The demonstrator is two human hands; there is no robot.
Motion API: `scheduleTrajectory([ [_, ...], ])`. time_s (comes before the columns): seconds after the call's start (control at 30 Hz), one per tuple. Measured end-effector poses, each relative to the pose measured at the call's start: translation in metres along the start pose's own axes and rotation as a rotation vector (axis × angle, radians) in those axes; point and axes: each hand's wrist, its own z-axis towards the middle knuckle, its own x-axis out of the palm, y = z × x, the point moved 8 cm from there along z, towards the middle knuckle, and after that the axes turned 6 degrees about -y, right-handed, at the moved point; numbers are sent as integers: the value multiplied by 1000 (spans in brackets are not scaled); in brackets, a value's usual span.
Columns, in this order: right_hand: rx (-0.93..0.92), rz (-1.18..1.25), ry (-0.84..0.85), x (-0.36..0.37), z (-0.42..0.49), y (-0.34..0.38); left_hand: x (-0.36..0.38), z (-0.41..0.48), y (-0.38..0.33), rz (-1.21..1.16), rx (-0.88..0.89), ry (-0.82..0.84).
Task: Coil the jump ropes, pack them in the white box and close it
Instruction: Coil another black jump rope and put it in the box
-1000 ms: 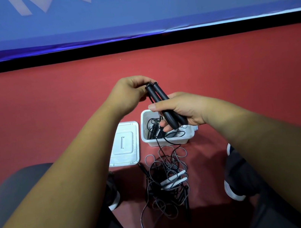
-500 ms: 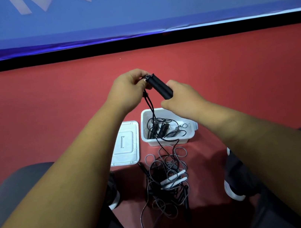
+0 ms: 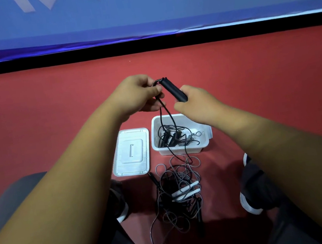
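Over the open white box (image 3: 181, 150) my right hand (image 3: 197, 104), higher than a second before, clamped the black handles (image 3: 173, 89) while my left hand (image 3: 137, 94) had shifted to pinching their cord (image 3: 164, 117), so I judged coiling was starting.
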Motion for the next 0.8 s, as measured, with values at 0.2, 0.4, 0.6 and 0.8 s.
scheduleTrajectory([
  [0.2, 91, 191, 147, 2, -8, 1, -12, -4, -5, 25, 6, 0],
  [0.4, 158, 422, 219, 13, -5, -4, -16, 0, -5, -23, 29, -25],
  [0.6, 211, 557, 271, 19, -5, -5, -10, 1, -3, -200, -24, 20],
  [0.8, 207, 582, 267, 20, -4, -6, -8, -1, -4, -227, -58, 75],
])
